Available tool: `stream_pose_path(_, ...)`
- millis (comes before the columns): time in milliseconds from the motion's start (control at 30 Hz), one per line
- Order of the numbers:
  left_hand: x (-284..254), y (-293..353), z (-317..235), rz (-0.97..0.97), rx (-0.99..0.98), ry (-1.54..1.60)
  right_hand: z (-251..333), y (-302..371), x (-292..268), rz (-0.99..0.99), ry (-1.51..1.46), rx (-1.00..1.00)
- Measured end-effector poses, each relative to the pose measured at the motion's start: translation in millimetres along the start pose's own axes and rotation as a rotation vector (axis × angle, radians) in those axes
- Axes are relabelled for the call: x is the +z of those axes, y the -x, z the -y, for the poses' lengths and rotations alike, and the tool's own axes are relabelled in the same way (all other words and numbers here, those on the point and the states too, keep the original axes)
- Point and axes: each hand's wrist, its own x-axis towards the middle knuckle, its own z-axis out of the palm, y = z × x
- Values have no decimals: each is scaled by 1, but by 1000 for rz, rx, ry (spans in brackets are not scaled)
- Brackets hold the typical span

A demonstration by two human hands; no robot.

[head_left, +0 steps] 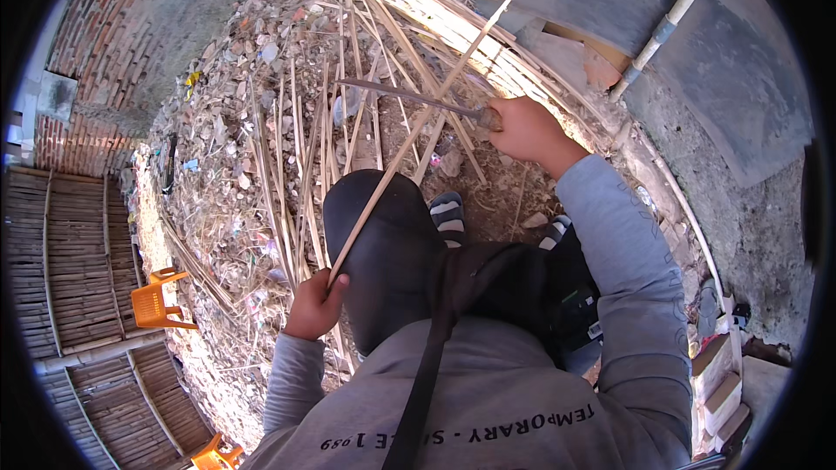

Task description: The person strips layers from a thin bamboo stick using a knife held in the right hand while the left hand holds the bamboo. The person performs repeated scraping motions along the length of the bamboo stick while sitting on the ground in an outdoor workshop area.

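Litter-strewn ground (228, 152) spreads ahead of and around the left hand (315, 306), a brick wall (96, 43) far beyond it, bamboo screens (74, 252) well off to its left and a grey wall (731, 122) to the right of the right hand (533, 137). Between the hands, a worker in a grey shirt (514, 365) steadies a long pale strip (482, 39) that slants across a black-clad knee (387, 239). Loose strips (387, 17) lie ahead of both hands; an orange chair (151, 305) stands left of the left hand. Closed fingers of the left hand grip the strip's lower end; the right fist clasps the handle of a knife (409, 97), its blade crossing the strip. Contact with the edge cannot be confirmed. Trimming or shaving appears to be the step in hand; a further stroke would call for a firm left grip, fingers clear of the blade. Dark lettering crosses the shirt, readable but upside down; a small label (595, 331) nearer the lap is too small to read.
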Motion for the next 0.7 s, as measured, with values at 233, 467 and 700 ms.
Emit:
stream_pose_path(233,1,6,-12,-144,82,-289,-5,2,-3,-5,74,-7)
stream_pose_path(467,-14,29,-26,-261,144,-508,-1,4,-10,63,133,3)
stream_pose_path(700,-28,39,-24,-208,27,-543,-2,3,-1,95,191,-53)
